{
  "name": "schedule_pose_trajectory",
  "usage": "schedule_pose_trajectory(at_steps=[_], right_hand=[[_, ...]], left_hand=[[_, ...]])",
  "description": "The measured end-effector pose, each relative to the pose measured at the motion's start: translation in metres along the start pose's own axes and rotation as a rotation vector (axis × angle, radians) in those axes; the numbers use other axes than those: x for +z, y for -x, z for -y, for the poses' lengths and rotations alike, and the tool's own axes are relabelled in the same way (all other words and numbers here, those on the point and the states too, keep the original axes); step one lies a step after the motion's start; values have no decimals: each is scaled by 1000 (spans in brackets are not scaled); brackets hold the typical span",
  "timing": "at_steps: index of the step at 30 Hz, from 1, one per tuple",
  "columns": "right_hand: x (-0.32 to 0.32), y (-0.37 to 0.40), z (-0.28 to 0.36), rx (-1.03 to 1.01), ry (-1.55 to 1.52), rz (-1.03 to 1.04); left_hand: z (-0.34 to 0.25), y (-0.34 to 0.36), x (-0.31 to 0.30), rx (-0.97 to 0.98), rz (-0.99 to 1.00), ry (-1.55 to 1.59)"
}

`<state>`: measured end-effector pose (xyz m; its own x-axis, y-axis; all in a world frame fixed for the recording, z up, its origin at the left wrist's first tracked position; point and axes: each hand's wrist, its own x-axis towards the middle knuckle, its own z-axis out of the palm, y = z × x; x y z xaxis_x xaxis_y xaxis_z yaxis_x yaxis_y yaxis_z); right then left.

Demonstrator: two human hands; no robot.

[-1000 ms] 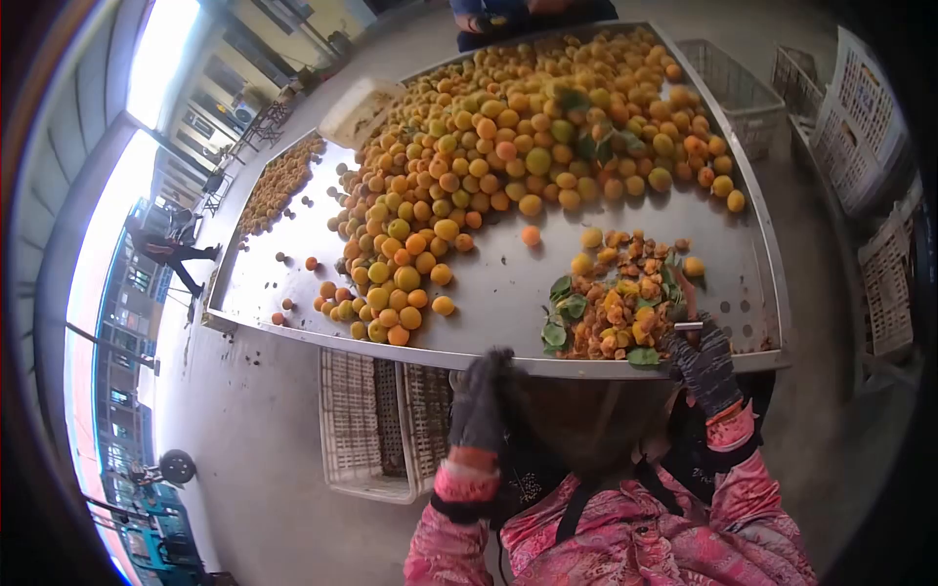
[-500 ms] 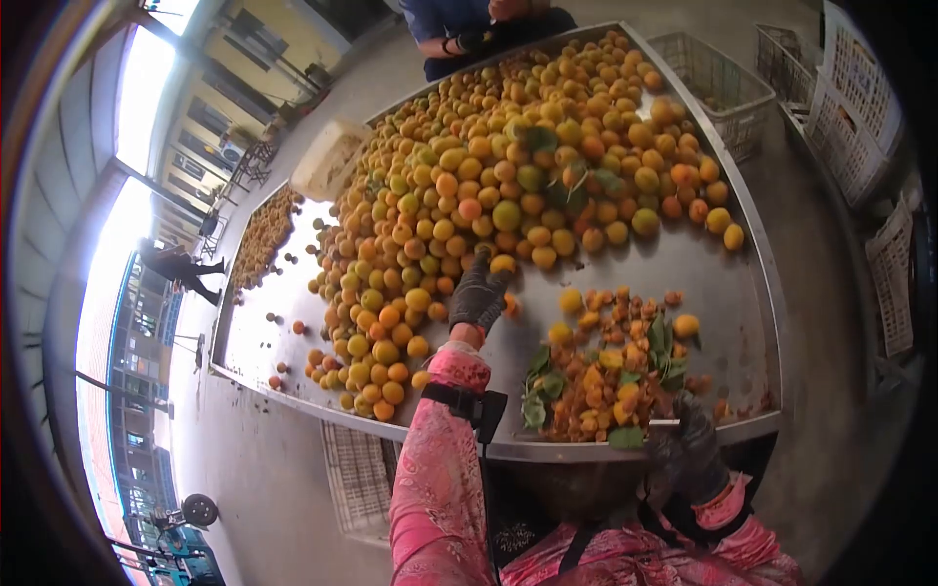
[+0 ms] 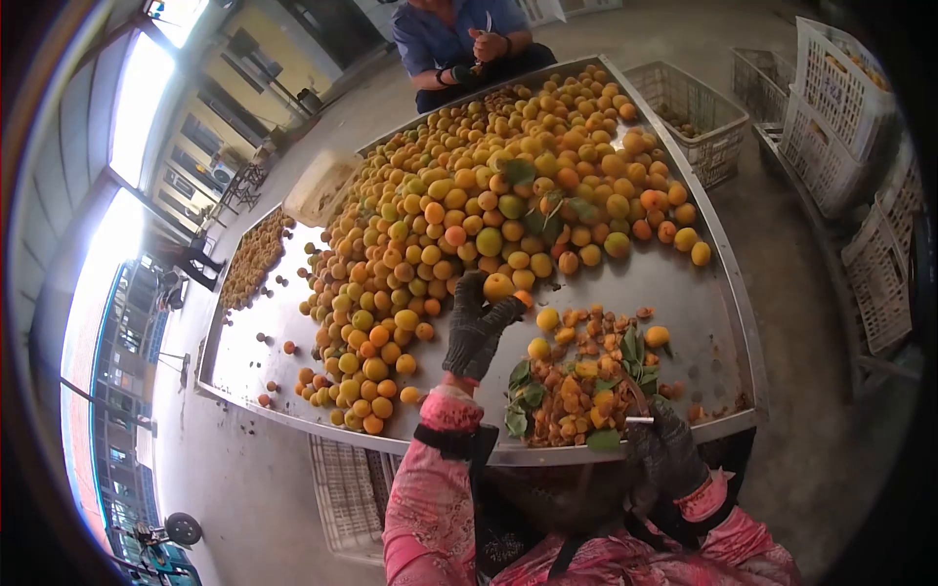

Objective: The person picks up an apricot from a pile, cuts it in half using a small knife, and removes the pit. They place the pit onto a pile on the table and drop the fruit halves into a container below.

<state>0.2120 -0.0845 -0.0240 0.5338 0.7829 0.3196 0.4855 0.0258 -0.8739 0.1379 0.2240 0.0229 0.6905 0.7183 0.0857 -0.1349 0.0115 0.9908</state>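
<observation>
My left hand (image 3: 479, 327), in a dark grey glove, is at the near edge of the big apricot pile (image 3: 420, 234). Its fingers and thumb close round a yellow-orange apricot (image 3: 497, 286); another orange fruit (image 3: 525, 298) shows by the thumb tip. At the table's front edge, my gloved right hand (image 3: 669, 449) is closed on a slim tool with a silvery edge (image 3: 640, 420), whose exact kind I cannot make out. Beside that hand lies a heap of split, browned apricot pieces (image 3: 567, 400) with green leaves (image 3: 528, 398).
The metal table (image 3: 718, 293) has a raised rim. Small dark fruits (image 3: 252, 259) lie at its left end near a pale tub (image 3: 318, 190). A person (image 3: 454, 44) sits at the far side holding a blade. Plastic crates (image 3: 831, 127) stand right; another crate (image 3: 342, 488) is under the table.
My left hand has drawn back slightly from the pile with an apricot between fingers and thumb. My right hand stays by the heap. The camera view has shifted.
</observation>
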Motion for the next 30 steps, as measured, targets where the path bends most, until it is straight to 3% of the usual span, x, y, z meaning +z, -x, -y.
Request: schedule_pose_trajectory(at_steps=[3, 5, 6, 9, 10, 11, 12, 13, 15, 20, 22, 23, 25, 27, 30], right_hand=[[-8, -10, 26, -6, 126, 101], [-2, -8, 25, 303, -161, 81], [7, -1, 5, 145, -202, 25], [9, -1, 26, 74, -24, 27], [10, 1, 33, 79, -10, 33], [10, 5, 41, -39, 136, 41], [11, 8, 49, -158, 280, 50], [12, 8, 58, -152, 294, 58], [16, 10, 79, -557, 613, -58], [35, 16, 107, -456, 491, 29], [41, 18, 110, -117, 255, 116], [43, 20, 108, -118, 258, 121], [49, 23, 101, -465, 592, -11], [52, 25, 99, -498, 644, -36], [52, 26, 101, -541, 722, -68]], left_hand=[[-37, 47, 25, 77, 25, 112], [-50, 74, 37, 84, 13, 176], [-50, 87, 41, 82, -8, 240], [-55, 125, 55, 56, -48, 334], [-54, 134, 57, 33, -50, 557], [-51, 144, 60, 5, -55, 783], [-47, 152, 63, 31, -110, 729], [-48, 158, 66, 24, -112, 745], [-54, 171, 73, -51, -146, 786], [-57, 194, 75, -98, -194, 688], [-63, 200, 75, -142, -190, 696], [-63, 203, 75, -142, -196, 754], [-60, 207, 74, -143, -206, 816], [-49, 210, 72, -104, -139, 789], [-44, 211, 74, -69, -193, 723]])
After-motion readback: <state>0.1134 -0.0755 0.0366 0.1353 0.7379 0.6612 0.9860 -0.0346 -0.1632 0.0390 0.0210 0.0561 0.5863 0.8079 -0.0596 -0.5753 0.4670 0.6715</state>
